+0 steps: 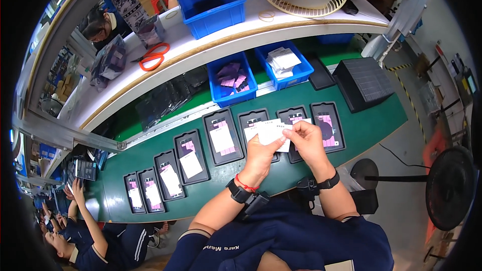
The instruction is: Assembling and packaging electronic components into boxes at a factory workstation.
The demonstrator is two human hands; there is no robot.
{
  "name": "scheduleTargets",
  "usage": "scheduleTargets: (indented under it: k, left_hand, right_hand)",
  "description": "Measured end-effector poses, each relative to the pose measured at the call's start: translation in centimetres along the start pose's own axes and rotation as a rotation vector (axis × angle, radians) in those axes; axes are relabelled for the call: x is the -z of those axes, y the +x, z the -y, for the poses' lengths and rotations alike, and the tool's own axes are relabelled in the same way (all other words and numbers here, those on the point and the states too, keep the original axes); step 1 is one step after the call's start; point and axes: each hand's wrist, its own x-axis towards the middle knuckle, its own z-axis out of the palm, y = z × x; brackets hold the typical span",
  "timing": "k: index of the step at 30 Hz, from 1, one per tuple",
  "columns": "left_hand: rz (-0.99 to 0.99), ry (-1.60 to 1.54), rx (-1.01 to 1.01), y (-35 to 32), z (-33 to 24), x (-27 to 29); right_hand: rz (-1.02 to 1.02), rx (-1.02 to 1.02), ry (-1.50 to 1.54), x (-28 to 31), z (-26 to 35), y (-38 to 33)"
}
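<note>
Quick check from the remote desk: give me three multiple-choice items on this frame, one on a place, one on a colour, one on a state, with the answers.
1. Where do the orange-handled scissors lie?
A. on the white upper shelf
B. on the green belt
C. in a blue bin

2. What colour is the belt under the black trays?
A. grey
B. green
C. white

3. What are the left hand and right hand doing?
A. resting flat on the belt
B. holding white paper slips between them
C. gripping the scissors

Answers: 1 A, the scissors sit on the shelf beside bagged parts. 2 B, green shows between the trays. 3 B, both hands pinch the slips above the trays.
</note>
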Motion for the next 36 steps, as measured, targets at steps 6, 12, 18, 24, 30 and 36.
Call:
scheduleTargets:
  k: [6,12,18,24,30,36]
  left_hand:
    - [0.068,0.239,0.013,3.4,-2.5,0.5]
    - [-0.095,0.411,-0.366,14.8,-4.3,-3.3]
    - [-0.211,0.534,-0.408,20.7,-1.9,-4.4]
    - [-0.090,0.839,-0.609,14.8,-4.6,-3.1]
    - [0.267,1.430,-0.470,3.5,-16.3,11.2]
    - [-0.007,2.033,-0.004,3.8,-23.9,27.9]
  right_hand:
    - [-0.168,0.059,-0.031,8.3,2.3,0.5]
    - [-0.366,-0.063,-0.750,14.8,-0.3,1.5]
    - [-0.356,0.104,-0.924,11.4,-1.0,1.2]
    - [-0.334,0.114,-0.980,12.5,-1.9,0.7]
    - [-0.162,-0.098,-0.993,7.2,0.9,0.8]
    - [0.194,0.372,-1.171,-5.4,6.9,2.6]
